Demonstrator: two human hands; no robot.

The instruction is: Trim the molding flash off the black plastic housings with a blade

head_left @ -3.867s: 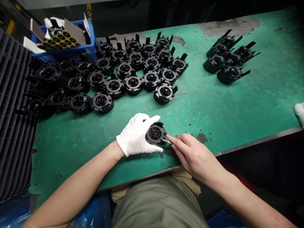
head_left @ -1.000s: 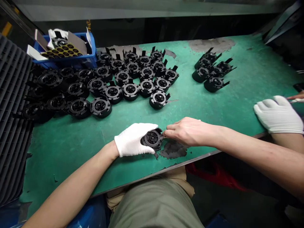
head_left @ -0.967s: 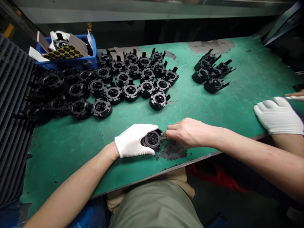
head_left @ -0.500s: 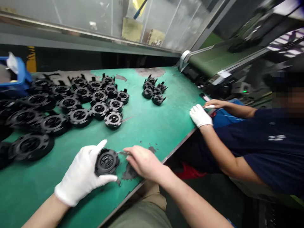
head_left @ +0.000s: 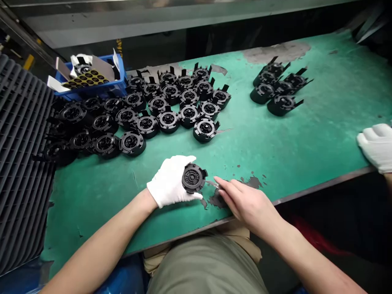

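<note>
My left hand [head_left: 171,183], in a white glove, is closed around a round black plastic part [head_left: 192,178] with its ribbed face up and a tab at its right side. My bare right hand [head_left: 245,200] pinches a thin metal blade [head_left: 212,183], likely a knife, whose tip reaches the part's right edge. The blade's handle is hidden in my fingers. Several like black parts [head_left: 168,116] stand close together beyond my left hand, and a smaller group [head_left: 277,87] stands farther off to the right.
The green tabletop [head_left: 257,139] has worn dark patches near its front edge. A blue bin [head_left: 92,87] holding a sheet of round stickers [head_left: 88,78] stands at the back left. Grey stacked trays [head_left: 21,163] border the left side. A co-worker's gloved hand [head_left: 376,147] rests at the right.
The view has swung left, bringing the blue bin and grey trays into sight; the co-worker is mostly out of it. Both my hands keep hold of the part and the blade.
</note>
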